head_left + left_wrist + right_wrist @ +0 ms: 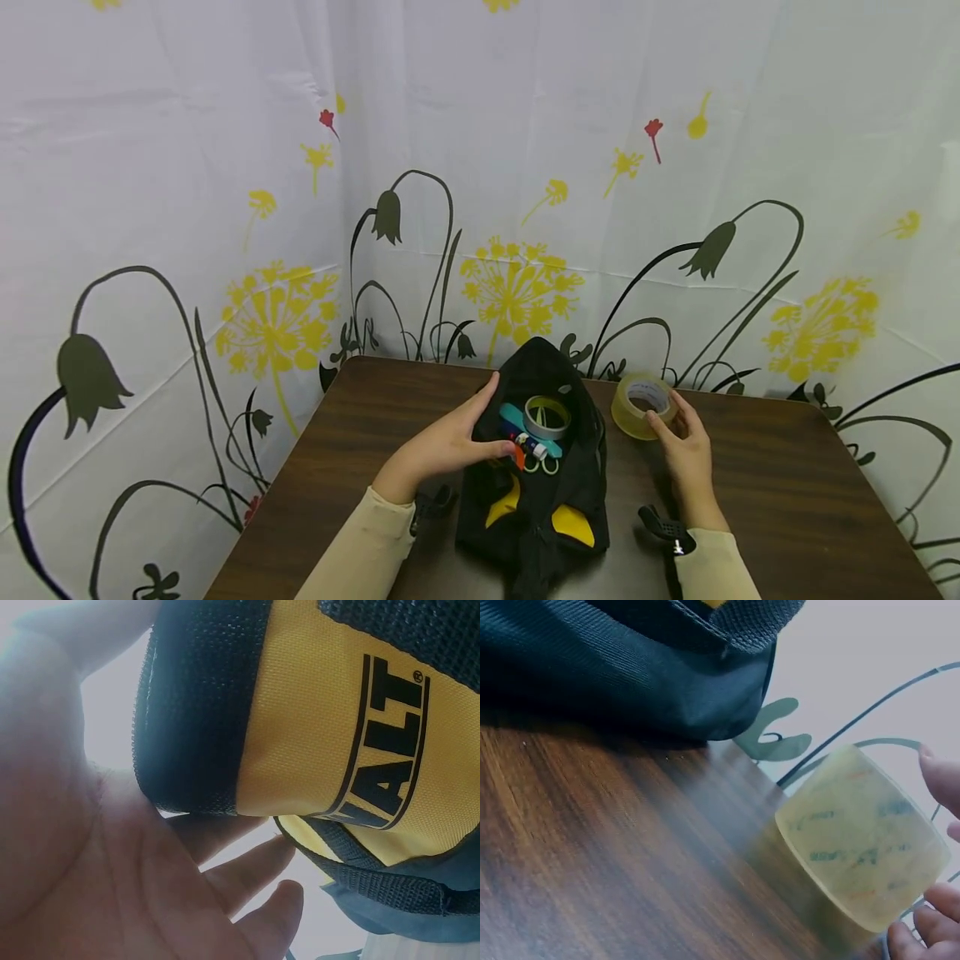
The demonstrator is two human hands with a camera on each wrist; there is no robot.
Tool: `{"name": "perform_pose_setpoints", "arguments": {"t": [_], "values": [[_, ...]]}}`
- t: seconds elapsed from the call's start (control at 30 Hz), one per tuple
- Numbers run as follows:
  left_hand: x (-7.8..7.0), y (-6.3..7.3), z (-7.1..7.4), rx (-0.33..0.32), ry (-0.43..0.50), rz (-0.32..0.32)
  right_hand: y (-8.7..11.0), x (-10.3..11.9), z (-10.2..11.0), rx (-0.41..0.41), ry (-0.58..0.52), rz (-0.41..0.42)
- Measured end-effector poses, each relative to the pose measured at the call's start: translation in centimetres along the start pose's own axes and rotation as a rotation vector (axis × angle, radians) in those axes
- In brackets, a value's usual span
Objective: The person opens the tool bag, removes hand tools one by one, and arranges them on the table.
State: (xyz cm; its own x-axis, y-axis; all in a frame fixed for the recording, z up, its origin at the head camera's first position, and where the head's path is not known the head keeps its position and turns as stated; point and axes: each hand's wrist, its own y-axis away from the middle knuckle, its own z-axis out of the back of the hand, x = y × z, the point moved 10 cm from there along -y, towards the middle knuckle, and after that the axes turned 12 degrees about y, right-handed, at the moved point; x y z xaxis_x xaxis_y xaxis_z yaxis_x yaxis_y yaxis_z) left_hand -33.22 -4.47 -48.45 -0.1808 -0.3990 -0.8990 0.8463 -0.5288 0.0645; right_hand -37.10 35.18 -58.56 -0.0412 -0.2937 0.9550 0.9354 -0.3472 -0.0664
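Note:
A black and yellow fabric tool bag (573, 525) stands unzipped in the middle of the table. My left hand (446, 442) grips the left side of its opening, thumb over the rim. Inside lie a grey tape roll (548, 432), a teal item (512, 414), a blue glue stick (525, 440) with a white cap, pale-green scissors handles (551, 465) and something orange (518, 456). Right of the bag, my right hand (688, 458) pinches the near right side of a wide clear-yellow packing tape roll (633, 421). Part of "WALT" lettering (394, 727) shows on the bag in the left wrist view.
The dark wooden table (795, 500) ends at a far edge just behind the bag and the packing tape. A white curtain (480, 100) with printed flowers hangs behind it. Black straps with devices (663, 527) sit on both wrists.

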Motion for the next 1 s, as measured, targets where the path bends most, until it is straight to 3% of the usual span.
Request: {"name": "perform_pose_setpoints", "arguments": {"t": [0.13,0.3,0.47,0.63,1.0], "values": [[-0.2,0.0,0.0,0.001,-0.001,-0.012,0.4,1.9,1.4,-0.097,0.010,0.035],[-0.4,0.0,0.1,0.000,-0.005,-0.011,1.4,6.5,2.5,-0.159,0.035,0.171],[-0.3,0.0,0.0,0.003,-0.005,-0.008,3.4,11.5,1.9,-0.105,-0.003,0.275],[-0.1,0.0,-0.1,0.006,-0.005,-0.013,5.9,15.9,0.6,-0.021,-0.069,0.326],[-0.1,0.1,0.0,0.008,0.000,-0.005,10.8,22.0,-3.3,0.164,-0.190,0.473]]}}
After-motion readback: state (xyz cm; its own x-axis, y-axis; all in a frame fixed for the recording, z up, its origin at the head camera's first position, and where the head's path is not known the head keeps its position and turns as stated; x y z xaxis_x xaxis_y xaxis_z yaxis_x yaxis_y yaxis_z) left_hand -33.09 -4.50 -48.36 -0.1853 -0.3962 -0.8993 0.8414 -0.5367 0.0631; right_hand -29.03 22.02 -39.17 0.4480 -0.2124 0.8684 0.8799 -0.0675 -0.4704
